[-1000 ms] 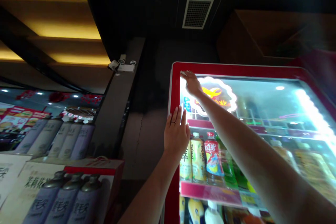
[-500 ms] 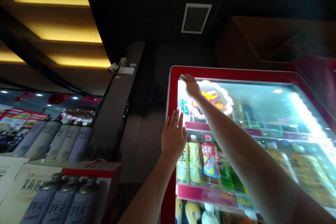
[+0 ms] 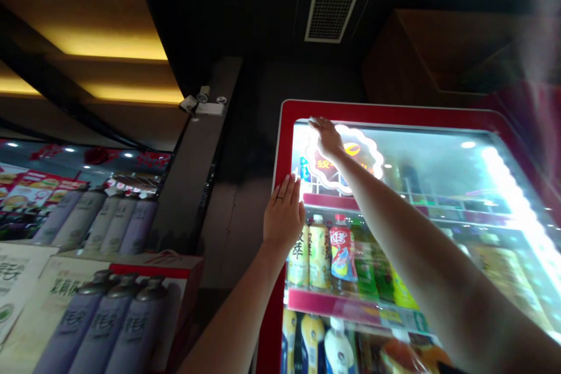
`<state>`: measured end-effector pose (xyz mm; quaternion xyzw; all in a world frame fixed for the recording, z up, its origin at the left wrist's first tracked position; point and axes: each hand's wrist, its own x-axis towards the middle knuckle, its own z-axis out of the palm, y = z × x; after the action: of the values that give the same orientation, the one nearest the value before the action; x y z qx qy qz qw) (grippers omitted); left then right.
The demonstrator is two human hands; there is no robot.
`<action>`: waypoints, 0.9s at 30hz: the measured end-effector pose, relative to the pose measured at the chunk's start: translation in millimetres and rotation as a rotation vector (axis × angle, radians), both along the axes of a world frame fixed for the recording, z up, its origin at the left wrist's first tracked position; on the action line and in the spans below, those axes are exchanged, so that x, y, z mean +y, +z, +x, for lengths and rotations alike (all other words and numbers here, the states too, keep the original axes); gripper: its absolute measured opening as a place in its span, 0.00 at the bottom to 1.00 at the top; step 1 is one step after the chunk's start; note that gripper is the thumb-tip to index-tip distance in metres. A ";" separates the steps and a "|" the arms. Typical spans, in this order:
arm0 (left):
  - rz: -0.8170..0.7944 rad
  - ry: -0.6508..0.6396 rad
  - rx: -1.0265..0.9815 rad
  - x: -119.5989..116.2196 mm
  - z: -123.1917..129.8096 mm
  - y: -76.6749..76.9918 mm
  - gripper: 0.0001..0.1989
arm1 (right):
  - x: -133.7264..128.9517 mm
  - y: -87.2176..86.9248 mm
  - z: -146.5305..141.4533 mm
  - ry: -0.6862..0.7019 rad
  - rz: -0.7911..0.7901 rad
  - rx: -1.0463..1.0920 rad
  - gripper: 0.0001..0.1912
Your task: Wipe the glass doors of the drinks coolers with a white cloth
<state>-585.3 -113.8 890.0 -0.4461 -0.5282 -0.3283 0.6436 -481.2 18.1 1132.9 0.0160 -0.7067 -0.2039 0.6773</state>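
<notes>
A drinks fridge with a red-framed glass door (image 3: 394, 112) stands in front of me, lit from inside. My left hand (image 3: 284, 210), a dark ring on one finger, lies flat with straight fingers against the door's left side, over the frame and the glass edge. Higher up, my right hand (image 3: 328, 137) reaches across to the top left corner of the glass. Its fingers are together and bent towards the pane; something pale shows at the fingertips, too small to make out. Behind the right wrist glows a scalloped sign (image 3: 322, 172).
Inside the fridge, a red-labelled bottle (image 3: 343, 248) and several other drinks stand on shelves with pink edges (image 3: 324, 304). At left, purple cans (image 3: 135, 321) and cartons (image 3: 61, 286) are stacked. A dark wall (image 3: 258, 146) rises behind, with a ceiling vent (image 3: 332, 14) overhead.
My right hand has slid a little to the right along the top of the glass. My left hand keeps its place on the door. The whole view has shifted slightly.
</notes>
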 end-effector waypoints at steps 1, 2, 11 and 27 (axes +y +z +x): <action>-0.001 0.003 0.002 0.1 -0.3 0.2 0.32 | -1.5 0.8 -1.2 0.003 0.007 -0.010 0.39; -0.003 0.005 0.004 0.0 -0.5 0.4 0.32 | -2.2 -0.8 -0.7 0.004 0.020 -0.025 0.39; -0.021 0.020 -0.014 -5.5 8.1 2.5 0.30 | 21.1 -17.2 33.7 0.019 -0.001 -0.062 0.34; -0.082 0.090 -0.040 35.0 51.6 84.0 0.30 | 39.6 -19.6 67.3 -0.043 0.048 -0.143 0.36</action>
<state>-533.7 -78.8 974.0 -0.4409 -0.5736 -0.2860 0.6283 -413.9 57.6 1113.3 0.0316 -0.7482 -0.2337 0.6202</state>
